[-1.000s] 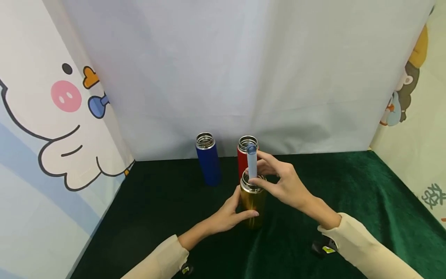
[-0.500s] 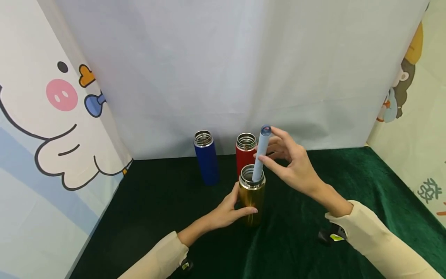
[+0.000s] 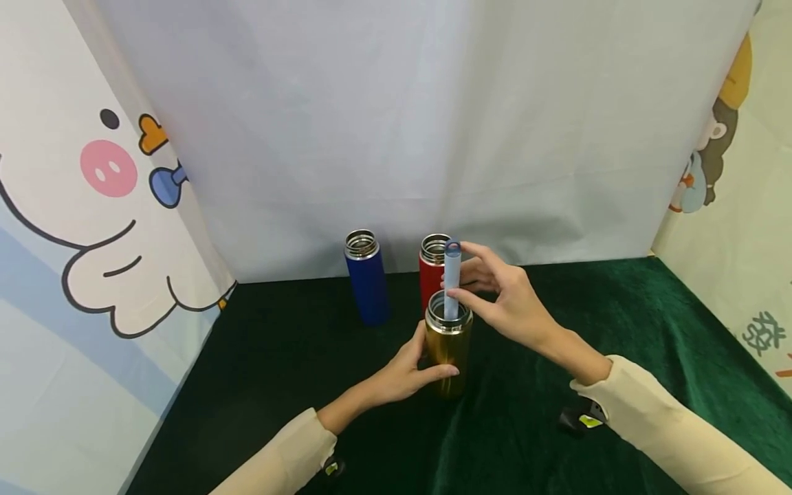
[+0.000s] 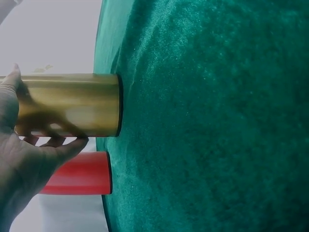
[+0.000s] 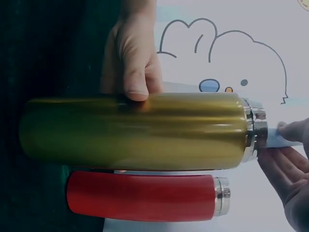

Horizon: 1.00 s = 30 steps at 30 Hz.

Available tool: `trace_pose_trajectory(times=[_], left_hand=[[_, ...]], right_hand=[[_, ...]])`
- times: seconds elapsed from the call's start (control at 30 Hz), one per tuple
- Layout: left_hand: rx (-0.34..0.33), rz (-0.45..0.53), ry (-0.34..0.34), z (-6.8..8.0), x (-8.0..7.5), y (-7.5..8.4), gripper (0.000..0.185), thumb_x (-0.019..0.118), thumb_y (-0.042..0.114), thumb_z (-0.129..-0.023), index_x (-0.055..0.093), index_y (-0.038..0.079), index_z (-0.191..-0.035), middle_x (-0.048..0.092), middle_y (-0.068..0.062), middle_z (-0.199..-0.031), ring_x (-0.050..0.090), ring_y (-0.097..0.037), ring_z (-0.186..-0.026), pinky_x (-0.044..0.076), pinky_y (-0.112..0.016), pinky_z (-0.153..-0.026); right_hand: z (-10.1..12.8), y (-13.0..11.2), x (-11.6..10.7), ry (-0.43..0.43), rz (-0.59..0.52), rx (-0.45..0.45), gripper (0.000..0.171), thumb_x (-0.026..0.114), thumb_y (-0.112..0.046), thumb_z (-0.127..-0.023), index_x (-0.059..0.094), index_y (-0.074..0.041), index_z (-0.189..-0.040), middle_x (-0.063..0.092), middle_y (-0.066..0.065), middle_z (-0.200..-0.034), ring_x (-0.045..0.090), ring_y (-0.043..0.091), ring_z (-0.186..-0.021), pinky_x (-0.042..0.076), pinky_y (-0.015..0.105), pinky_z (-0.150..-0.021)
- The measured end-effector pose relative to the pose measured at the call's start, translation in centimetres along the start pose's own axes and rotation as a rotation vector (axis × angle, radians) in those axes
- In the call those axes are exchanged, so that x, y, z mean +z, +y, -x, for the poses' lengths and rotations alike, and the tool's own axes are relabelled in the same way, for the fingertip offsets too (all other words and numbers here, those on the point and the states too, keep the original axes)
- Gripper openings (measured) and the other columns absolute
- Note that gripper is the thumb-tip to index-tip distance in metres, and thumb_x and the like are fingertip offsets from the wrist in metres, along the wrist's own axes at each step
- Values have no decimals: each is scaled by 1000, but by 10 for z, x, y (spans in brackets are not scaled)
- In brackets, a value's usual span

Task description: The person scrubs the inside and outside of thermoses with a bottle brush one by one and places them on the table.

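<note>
My left hand (image 3: 405,371) grips the gold flask (image 3: 448,350) upright on the desk (image 3: 619,309); my right hand (image 3: 507,302) pinches the blue stick (image 3: 452,278) in its mouth.

The head camera looked down and forward from above at the whole green cloth (image 3: 619,330), from far off. The left wrist camera sat very close, turned sideways, with the gold bottle (image 4: 72,104) at 9 o'clock. The right wrist camera, close and sideways too, shared that gold bottle (image 5: 135,130) and the red bottle (image 5: 140,195).
</note>
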<state>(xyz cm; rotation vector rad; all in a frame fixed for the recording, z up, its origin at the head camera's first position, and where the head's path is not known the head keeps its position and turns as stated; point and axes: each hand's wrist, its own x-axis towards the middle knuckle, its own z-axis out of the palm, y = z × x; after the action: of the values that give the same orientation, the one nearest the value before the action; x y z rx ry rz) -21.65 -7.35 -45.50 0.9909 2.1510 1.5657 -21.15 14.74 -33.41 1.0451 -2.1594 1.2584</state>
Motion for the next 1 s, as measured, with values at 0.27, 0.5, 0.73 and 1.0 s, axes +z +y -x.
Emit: trace_pose_trajectory(times=[0.27,0.5,0.73,1.0], left_hand=[[17,-7,2,-1,-1,3,82,64,39,-101,12,15,-159,38,-14,-160,47,-31,-144,42,-46,-117],[15,5,-4,-1,0,1,82,65,39,-101,12,15,-159,37,-14,-161,47,-30,-144,42,-44,-118],[22,-10,17,-1,-1,0,83,65,46,-99,15,15,-158,39,-14,-160,48,-29,-143,43,-46,-117],[-6,4,10,-1,0,1,84,65,43,-100,12,17,-159,36,-12,-162,44,-30,-146,39,-49,-120]], right_hand=[[-15,-16,-12,215,-85,-27,74,67,19,-87,38,2,-152,68,29,-111,70,-1,-98,58,18,-85],[-7,-8,-6,253,-80,25,75,73,18,-82,40,2,-147,68,21,-107,68,0,-93,59,18,-80],[7,6,4,96,-20,-39,75,76,16,-80,41,5,-146,72,21,-108,72,16,-88,58,18,-84],[-7,-13,-11,154,-180,-6,71,62,20,-90,39,-1,-153,70,10,-124,71,12,-105,58,23,-92]])
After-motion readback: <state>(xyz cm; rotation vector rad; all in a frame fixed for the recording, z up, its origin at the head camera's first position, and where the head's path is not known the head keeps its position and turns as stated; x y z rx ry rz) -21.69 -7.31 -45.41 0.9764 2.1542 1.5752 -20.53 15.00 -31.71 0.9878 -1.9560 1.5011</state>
